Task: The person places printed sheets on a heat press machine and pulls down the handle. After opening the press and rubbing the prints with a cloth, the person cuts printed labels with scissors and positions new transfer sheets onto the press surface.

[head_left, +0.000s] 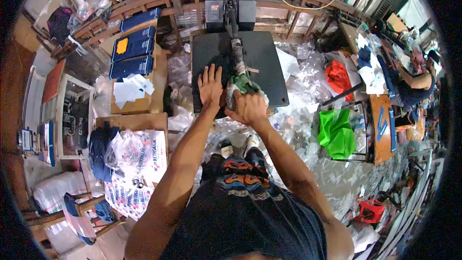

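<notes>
In the head view a heat press with a black flat top plate [207,48] stands in front of me. My left hand [210,85] lies flat on the plate's near left part, fingers stretched out. A long lever handle [237,53] runs over the plate toward me, its near end wrapped in tape and green cloth. My right hand [249,107] is closed around that wrapped end at the plate's near edge. A control box [215,14] with a small red display sits at the back of the press. What lies under the plate is hidden.
Dark blue folded fabric pieces [132,43] lie on a stand at left, with white papers [130,91] nearby. Printed plastic bags [132,163] sit nearer me. On the right are a green bag [337,134], a wooden table [382,130] and another person [418,84]. Plastic scraps cover the floor.
</notes>
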{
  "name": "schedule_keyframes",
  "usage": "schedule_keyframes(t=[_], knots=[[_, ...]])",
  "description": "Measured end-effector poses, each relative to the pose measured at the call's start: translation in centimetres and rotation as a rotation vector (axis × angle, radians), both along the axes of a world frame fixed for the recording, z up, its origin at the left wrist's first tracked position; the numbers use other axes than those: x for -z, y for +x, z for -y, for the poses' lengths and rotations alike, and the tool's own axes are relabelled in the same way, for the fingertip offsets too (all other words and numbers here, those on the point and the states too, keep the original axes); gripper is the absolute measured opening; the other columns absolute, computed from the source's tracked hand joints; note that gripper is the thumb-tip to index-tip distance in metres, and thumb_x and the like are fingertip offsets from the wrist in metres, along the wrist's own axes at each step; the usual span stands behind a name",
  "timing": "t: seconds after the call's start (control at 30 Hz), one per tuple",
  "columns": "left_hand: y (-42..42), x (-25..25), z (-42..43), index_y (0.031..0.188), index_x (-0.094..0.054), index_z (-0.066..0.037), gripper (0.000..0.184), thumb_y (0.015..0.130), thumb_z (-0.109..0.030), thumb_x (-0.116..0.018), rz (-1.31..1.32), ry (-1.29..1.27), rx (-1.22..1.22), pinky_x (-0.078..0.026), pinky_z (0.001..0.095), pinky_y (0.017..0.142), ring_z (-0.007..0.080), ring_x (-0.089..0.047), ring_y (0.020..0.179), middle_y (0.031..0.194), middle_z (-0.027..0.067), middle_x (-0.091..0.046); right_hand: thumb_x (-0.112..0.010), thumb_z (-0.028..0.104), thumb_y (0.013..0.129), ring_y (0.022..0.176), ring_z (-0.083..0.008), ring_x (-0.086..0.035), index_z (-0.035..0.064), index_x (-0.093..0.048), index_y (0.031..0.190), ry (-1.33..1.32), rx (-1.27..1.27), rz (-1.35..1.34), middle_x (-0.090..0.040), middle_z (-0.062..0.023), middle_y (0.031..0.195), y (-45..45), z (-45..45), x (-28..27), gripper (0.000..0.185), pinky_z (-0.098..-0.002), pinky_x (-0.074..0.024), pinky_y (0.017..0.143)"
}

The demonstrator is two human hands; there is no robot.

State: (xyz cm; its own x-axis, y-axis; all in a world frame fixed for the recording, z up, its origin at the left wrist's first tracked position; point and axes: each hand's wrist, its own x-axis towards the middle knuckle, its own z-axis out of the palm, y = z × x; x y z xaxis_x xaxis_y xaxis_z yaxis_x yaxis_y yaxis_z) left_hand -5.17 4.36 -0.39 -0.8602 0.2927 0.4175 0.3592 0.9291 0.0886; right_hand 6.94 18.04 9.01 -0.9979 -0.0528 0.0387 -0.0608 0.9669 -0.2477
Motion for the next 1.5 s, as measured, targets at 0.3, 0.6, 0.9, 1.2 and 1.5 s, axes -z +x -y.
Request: schedule_keyframes(t=[0.3,0.6,0.9,1.2,1.5], knots=[[-0.6,0.4,0.3,0.149,-0.051,-0.020,0.068,0.090,-0.049,-0.067,-0.013,-0.006,0.057,-0.030,0.0504,0.120,0.0292,-0.038,0.148,0.160,0.0065,-0.043,-0.069,0.062,0.080,0.073,-0.0405,-0.073,0.0057,-0.065,0.104,-0.030,-0.018,-0.056,-0.072,-0.0221,0.078,0.1,-0.2,-0.2,0.062,-0.0503,-0.0581,0.071],[0.1,-1.4,0.8,0.150,-0.049,-0.022,0.062,0.092,-0.004,-0.056,0.087,0.069,0.109,-0.030,0.0502,0.122,0.0283,-0.035,0.150,0.162,0.0035,-0.040,-0.070,0.059,0.079,0.072,-0.0406,-0.072,0.0060,-0.066,0.103,-0.031,-0.020,-0.062,-0.073,-0.0216,0.078,0.0,0.0,-0.3,0.058,-0.0511,-0.0571,0.069],[-0.3,0.0,0.8,0.149,-0.049,-0.024,0.063,0.090,-0.002,-0.056,0.059,0.111,0.086,-0.031,0.0500,0.121,0.0263,-0.037,0.150,0.162,0.0013,-0.041,-0.070,0.060,0.079,0.075,-0.0404,-0.073,0.0077,-0.067,0.104,-0.026,0.009,-0.025,-0.073,-0.0211,0.080,-0.1,0.0,0.1,0.058,-0.0507,-0.0573,0.073],[-0.6,0.7,0.7,0.150,-0.048,-0.025,0.058,0.095,-0.006,-0.051,0.054,0.076,0.068,-0.032,0.0495,0.120,0.0257,-0.037,0.150,0.162,0.0000,-0.040,-0.074,0.059,0.080,0.085,-0.0391,-0.071,0.0053,-0.060,0.109,-0.117,-0.010,-0.278,-0.072,-0.0223,0.090,0.4,0.0,1.5,0.063,-0.0488,-0.0562,0.074],[-0.1,-0.9,0.8,0.150,-0.049,-0.025,0.052,0.100,-0.012,-0.048,0.107,0.054,0.067,-0.031,0.0492,0.120,0.0263,-0.035,0.150,0.162,0.0011,-0.040,-0.081,0.060,0.076,0.092,-0.0413,-0.071,-0.0037,-0.053,0.126,-0.327,0.049,-0.240,-0.071,-0.0258,0.102,0.7,0.0,-1.2,0.086,-0.0491,-0.0564,0.081]])
